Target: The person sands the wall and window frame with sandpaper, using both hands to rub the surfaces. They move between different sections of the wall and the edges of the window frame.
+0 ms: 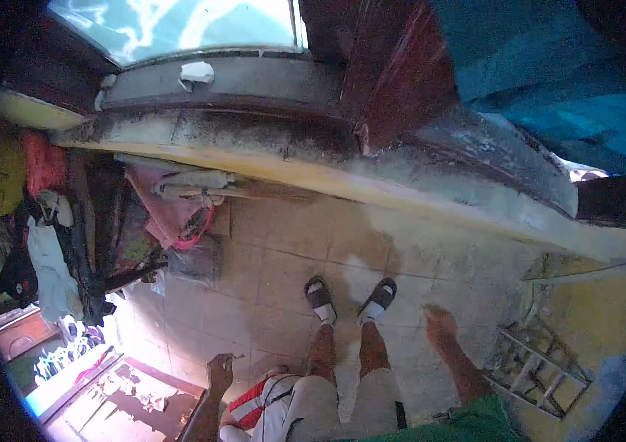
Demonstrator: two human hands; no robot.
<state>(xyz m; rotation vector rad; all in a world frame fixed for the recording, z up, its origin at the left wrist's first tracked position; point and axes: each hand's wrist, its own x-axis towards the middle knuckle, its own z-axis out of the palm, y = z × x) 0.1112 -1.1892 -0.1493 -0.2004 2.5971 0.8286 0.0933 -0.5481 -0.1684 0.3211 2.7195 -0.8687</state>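
My left hand [221, 370] is low in the view, left of my legs, with its fingers drawn together. A thin, small bit juts out from its fingertips; what it is I cannot make out. Close by, a red, white and dark cloth item [260, 401] lies against my left thigh. Over the tiled floor [283, 295], to the right of my feet, my right hand [439, 324] hangs in the air. Its fingers are blurred, and nothing in them can be made out. Dark sandals [320, 293] with white socks are on my feet.
A wall ledge [291, 160] runs across the front below a window [202, 29]. Clothes [51, 258] hang at left, near a pink cloth [162, 214]. A wooden panel [128, 394] stands lower left, a frame-like rack [541, 372] lower right. Blue sheeting [548, 66] hangs upper right.
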